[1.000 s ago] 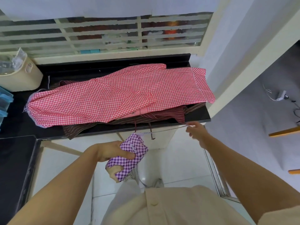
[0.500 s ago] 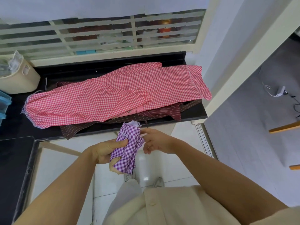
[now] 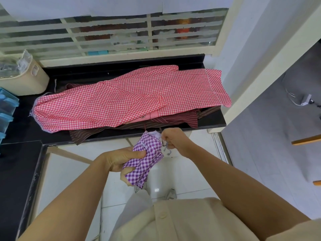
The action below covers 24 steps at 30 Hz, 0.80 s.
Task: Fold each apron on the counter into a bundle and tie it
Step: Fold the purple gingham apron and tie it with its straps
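left hand (image 3: 119, 159) grips the purple checked bundle (image 3: 144, 164) in mid-air before the counter (image 3: 215, 121), right hand (image 3: 173, 140) pinches its tie string (image 3: 166, 150); a hard tug against a slackening grip could spill the folds open.

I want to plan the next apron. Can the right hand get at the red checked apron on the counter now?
Probably yes, once freed: the right hand pinches the string of the purple bundle. The red apron lies uncovered on the counter just beyond, with nothing between.

Cream button-front shirt (image 3: 182, 221), short sleeves, bare forearms, pale trousers (image 3: 137, 200)
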Tool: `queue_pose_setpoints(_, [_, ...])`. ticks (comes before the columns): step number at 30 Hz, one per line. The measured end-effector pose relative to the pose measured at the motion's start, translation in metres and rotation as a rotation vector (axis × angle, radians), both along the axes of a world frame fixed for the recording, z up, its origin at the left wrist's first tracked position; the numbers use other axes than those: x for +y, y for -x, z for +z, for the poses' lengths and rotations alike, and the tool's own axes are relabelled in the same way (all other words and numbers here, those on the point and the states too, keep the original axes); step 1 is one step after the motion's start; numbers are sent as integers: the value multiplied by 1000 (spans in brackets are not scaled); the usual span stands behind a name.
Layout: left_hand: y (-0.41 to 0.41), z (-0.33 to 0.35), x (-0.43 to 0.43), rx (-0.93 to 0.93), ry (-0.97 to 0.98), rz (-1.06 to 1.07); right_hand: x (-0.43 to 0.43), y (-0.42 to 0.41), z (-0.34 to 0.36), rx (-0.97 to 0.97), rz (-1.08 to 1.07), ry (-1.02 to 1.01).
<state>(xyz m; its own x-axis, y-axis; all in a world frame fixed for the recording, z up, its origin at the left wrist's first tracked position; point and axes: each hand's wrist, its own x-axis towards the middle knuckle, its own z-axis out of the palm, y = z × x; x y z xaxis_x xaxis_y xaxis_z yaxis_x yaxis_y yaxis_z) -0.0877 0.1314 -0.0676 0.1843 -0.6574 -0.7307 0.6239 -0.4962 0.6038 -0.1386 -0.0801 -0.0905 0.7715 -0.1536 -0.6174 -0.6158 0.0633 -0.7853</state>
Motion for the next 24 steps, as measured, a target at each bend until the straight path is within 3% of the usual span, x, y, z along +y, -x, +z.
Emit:
queue_pose_setpoints(2, [0, -1, -3, -31, 1, 38, -3, 2, -2, -3, 39, 67])
queue_pose_setpoints(5, [0, -8, 5, -70, -29, 106, -11, 16, -10, -88, 320, 279])
queue_pose_setpoints(7, [3, -10, 9, -80, -35, 125, -10, 24, -18, -155, 317, 368])
queue_pose_setpoints(11, [5, -7, 2, -80, 32, 231, -4, 27, -21, -162, 140, 248])
queue_pose_setpoints(17, [5, -7, -6, -98, 59, 342, 15, 30, -22, -59, 227, 241])
queue_pose_setpoints(24, [-2, -14, -9, -243, -97, 485, 40, 30, -10, -132, 203, 162])
